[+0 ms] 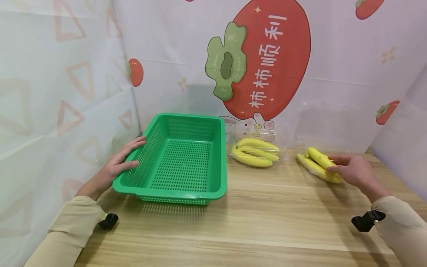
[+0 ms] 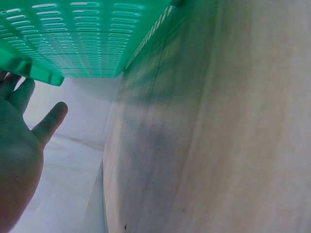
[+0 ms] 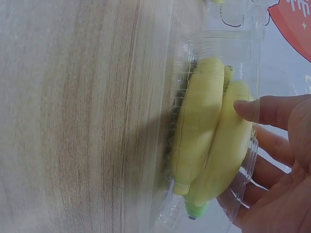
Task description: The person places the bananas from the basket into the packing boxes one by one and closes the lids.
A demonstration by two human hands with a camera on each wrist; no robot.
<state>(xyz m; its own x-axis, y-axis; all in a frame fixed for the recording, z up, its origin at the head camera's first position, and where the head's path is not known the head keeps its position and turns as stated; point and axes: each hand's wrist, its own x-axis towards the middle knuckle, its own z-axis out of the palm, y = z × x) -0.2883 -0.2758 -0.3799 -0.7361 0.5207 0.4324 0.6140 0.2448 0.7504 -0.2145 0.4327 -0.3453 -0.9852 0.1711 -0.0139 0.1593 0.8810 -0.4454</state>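
My left hand rests on the left rim of a green plastic basket, fingers and thumb lying over the edge. In the left wrist view, one digit of that hand stands apart from the basket's slotted wall. At the right, my right hand holds a yellow banana between thumb and fingers. Another banana lies beside it. Both lie in a clear plastic box, where the right hand's thumb presses a banana and its fingertips are hidden.
Another clear box with several bananas stands between the basket and the right hand. The wooden table runs to printed cloth walls at the back and sides. Black wrist cameras sit below both wrists.
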